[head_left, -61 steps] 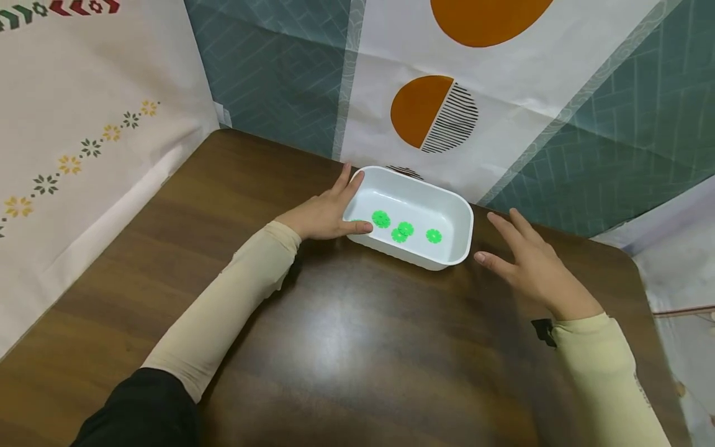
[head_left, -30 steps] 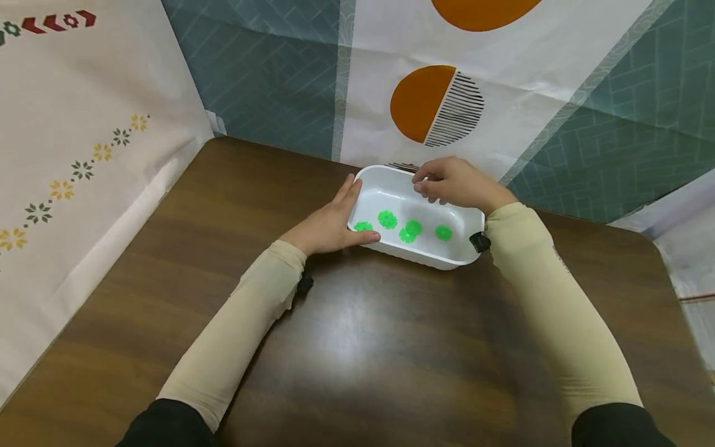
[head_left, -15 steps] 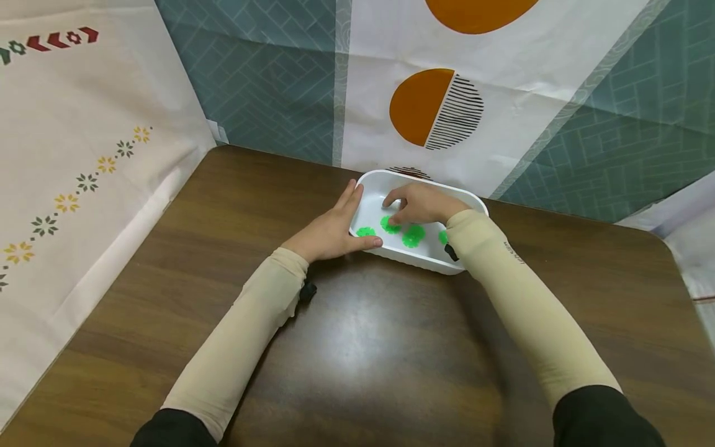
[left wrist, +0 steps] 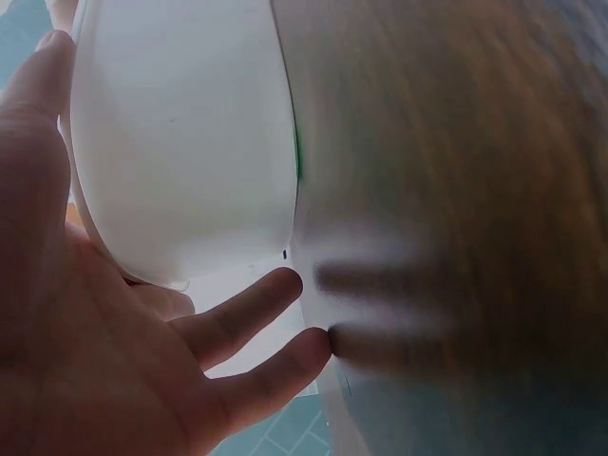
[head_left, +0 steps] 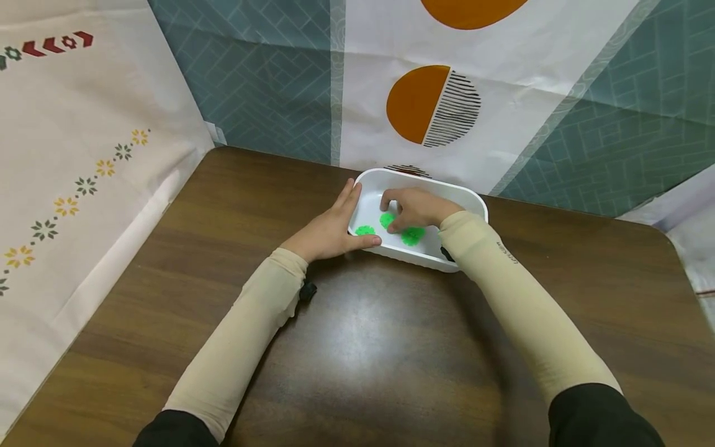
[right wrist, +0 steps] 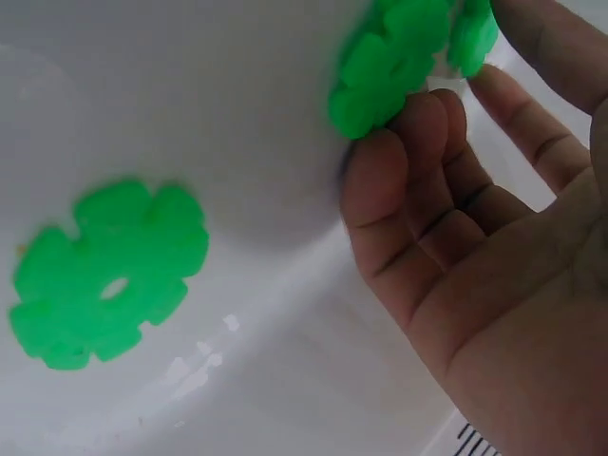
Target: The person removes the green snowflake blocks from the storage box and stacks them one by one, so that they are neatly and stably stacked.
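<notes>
A white plastic tub (head_left: 419, 259) stands against the back wall on the brown table. My left hand (head_left: 329, 233) steadies its left end, thumb over the near rim and fingers spread along the side. The left wrist view shows the fingers (left wrist: 252, 318) nearly straight, low beside the tub. Inside lie several green flower-shaped plastic discs (head_left: 413, 236). My right hand (head_left: 419, 208) is down in the tub, fingers bent, with index finger and thumb on either side of one disc (right wrist: 472, 38). Whether they pinch it is unclear. A second disc (right wrist: 394, 66) is near its other fingertips; another disc (right wrist: 114, 275) lies flat.
The brown wooden table (head_left: 346, 347) spreads out in front of the tub. A patterned sheet (head_left: 268, 81) hangs directly behind it, and a white embroidered cloth (head_left: 84, 149) covers the left side. The right forearm (head_left: 503, 279) crosses over the tub's right end.
The right hand has come from the tub's right side, over the rim and down among the discs, thumb now over one disc's edge. The left hand stays at the left end.
</notes>
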